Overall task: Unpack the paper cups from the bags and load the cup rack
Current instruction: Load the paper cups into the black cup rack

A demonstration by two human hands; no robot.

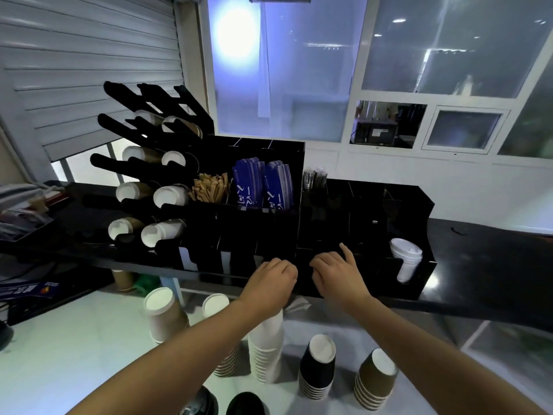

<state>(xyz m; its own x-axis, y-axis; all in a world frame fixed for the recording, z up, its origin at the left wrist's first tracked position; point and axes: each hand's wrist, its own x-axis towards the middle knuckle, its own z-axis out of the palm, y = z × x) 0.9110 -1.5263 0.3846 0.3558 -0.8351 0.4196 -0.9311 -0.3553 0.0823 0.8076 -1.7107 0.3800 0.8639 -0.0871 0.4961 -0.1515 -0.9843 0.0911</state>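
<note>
While your left hand (273,277) is curling at the organizer's (329,205) edge, round what I cannot tell, and your right hand (335,272) is lying open alongside, the white cup stack (264,351) is standing just below; be lifting it straight toward the cup rack (143,175).

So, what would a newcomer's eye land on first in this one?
The left hand and right hand, side by side at the front edge of the black organiser, mid-frame. Upper left, the slanted cup rack holds paper cups; upside-down cup stacks stand on the white table below.
</note>
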